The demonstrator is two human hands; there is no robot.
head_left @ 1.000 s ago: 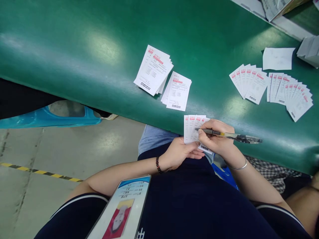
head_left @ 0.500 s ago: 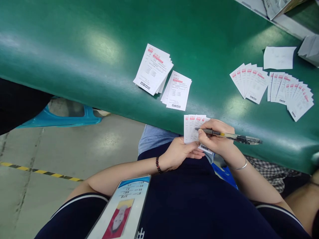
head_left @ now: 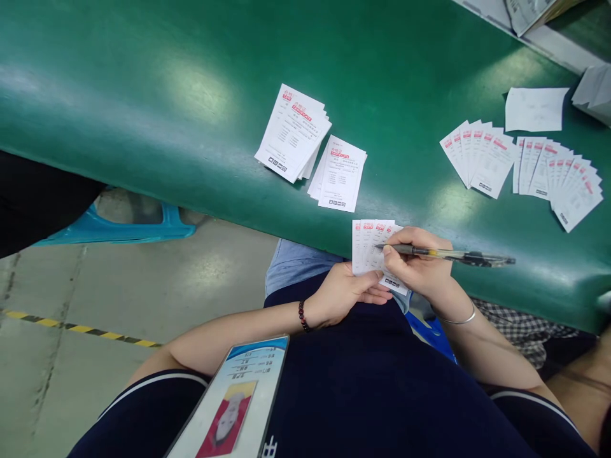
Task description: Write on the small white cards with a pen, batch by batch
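Note:
My left hand (head_left: 351, 289) is closed on a fan of white certificate cards (head_left: 367, 257) with red headings, held at the table's front edge. Its thumb lies on top of them, the fingers underneath. My right hand (head_left: 420, 264) grips a clear-barrelled pen (head_left: 458, 256) with a dark grip, its tip at the face of the cards and its back end pointing right. Part of the rightmost card is covered by the right hand. Just beyond, a small stack of certificate cards (head_left: 341, 175) lies beside a larger stack of certificate cards (head_left: 291, 133).
On the green table (head_left: 191, 127), fanned cards (head_left: 491, 159) and more fanned cards (head_left: 575, 191) lie at the right, below a blank white paper (head_left: 534, 109). A blue stool (head_left: 128, 232) stands on the floor at left. Someone's arm (head_left: 582, 388) shows at lower right.
The right hand has shifted slightly right, and the pen's back end has swung up and outward, so the pen lies flatter. The left hand and the cards stay put.

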